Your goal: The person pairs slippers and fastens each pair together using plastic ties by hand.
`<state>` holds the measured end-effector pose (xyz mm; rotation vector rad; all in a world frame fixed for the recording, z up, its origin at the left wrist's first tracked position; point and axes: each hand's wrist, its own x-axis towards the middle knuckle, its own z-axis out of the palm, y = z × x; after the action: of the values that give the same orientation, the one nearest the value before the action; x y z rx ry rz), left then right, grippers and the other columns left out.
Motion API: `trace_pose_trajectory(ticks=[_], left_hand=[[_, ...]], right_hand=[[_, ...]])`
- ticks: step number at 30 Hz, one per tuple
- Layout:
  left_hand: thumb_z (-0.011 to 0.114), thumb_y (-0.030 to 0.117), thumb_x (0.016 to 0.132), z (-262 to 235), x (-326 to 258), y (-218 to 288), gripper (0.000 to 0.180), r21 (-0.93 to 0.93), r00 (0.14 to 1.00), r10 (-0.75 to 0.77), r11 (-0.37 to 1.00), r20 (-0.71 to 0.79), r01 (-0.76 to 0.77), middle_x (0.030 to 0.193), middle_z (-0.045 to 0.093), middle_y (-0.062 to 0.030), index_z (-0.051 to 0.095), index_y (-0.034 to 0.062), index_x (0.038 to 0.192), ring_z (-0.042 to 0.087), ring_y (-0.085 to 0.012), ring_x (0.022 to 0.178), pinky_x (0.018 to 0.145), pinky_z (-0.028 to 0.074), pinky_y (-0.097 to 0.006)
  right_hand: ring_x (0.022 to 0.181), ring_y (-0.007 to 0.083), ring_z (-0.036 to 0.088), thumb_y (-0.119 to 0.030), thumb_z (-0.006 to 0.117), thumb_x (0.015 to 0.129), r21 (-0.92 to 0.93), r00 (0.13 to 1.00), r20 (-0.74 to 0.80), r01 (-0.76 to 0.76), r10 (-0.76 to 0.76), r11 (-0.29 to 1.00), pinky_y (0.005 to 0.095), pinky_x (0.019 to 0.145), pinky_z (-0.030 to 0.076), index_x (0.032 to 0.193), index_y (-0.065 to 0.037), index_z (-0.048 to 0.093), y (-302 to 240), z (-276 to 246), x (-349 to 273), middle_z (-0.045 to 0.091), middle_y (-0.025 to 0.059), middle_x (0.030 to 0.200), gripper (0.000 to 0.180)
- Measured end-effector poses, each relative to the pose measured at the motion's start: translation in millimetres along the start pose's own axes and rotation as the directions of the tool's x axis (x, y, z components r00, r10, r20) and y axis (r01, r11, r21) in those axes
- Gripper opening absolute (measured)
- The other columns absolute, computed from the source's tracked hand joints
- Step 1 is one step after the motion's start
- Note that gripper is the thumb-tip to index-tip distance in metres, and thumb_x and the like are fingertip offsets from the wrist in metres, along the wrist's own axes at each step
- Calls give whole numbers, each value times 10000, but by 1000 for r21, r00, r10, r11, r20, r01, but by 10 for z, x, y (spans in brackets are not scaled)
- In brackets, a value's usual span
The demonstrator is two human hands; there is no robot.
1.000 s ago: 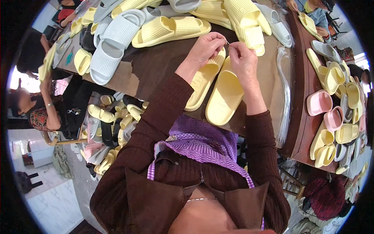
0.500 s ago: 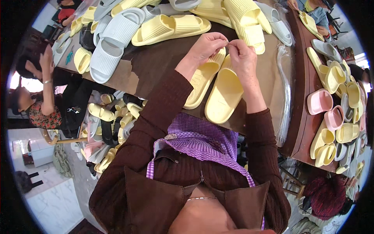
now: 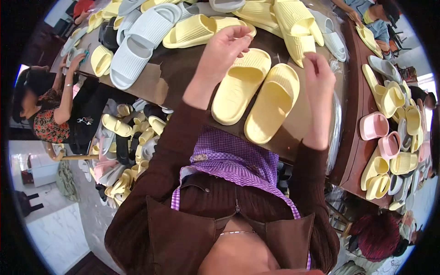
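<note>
- My left hand point(image 3: 223, 49) and right hand point(image 3: 318, 77) were curled narrow, apart; I couldn't tell whether they pinched anything.
- Paired yellow slippers point(image 3: 232, 101) lay on the surface point(image 3: 178, 64) between them, likely for easy reach.

before you: dark brown table point(image 3: 178, 66) | to your right: second brown table point(image 3: 349, 158), bright window-like patch point(image 3: 427, 80) beyond | to your left: wooden rail point(image 3: 79, 157), grey floor point(image 3: 93, 217), white marbled surface point(image 3: 57, 233)
</note>
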<state>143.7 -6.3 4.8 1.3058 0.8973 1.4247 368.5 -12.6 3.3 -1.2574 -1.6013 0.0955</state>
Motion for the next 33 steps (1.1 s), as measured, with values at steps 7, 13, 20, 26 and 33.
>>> trace_pose_trajectory(ticks=[7,13,20,26,33], left_hand=[[443,16,832,-67,-596,1189,496,-286,810,489,867,323,-409,1001,611,-184,364,-39,1318,563,-140,726,677,462,-226],[445,13,830,-193,-617,1508,500,-337,731,597,798,330,-499,1006,610,-183,362,-38,1320,562,-138,726,677,462,-226],[447,9,828,-374,-622,1549,505,-315,719,613,788,327,-529,1012,608,-182,358,-37,1323,562,-136,726,677,462,-225],[449,6,826,-456,-602,1392,509,-328,756,589,801,285,-501,1017,606,-181,356,-36,1325,561,-135,726,677,462,-225],[452,2,824,-246,-550,1304,514,-409,769,550,815,326,-409,1023,604,-180,352,-34,1327,561,-132,727,678,462,-224]], right_hand=[[725,195,577,-75,588,838,37,750,656,-150,89,988,315,662,476,1051,-8,601,-311,41,-719,609,122,813,224],[768,351,581,-85,600,807,-137,833,547,195,-90,971,415,694,476,1174,-38,536,-312,172,-870,567,197,833,375],[845,362,563,-76,603,783,-203,842,535,214,-75,956,434,742,472,1183,-62,539,-377,349,-701,577,188,884,405],[781,338,567,-123,615,769,-381,909,399,284,-121,880,440,685,473,1030,-74,578,-229,530,-822,568,151,798,267],[780,318,572,-125,569,798,-356,895,446,170,7,919,415,696,472,803,-16,561,-8,400,-735,580,150,752,109]])
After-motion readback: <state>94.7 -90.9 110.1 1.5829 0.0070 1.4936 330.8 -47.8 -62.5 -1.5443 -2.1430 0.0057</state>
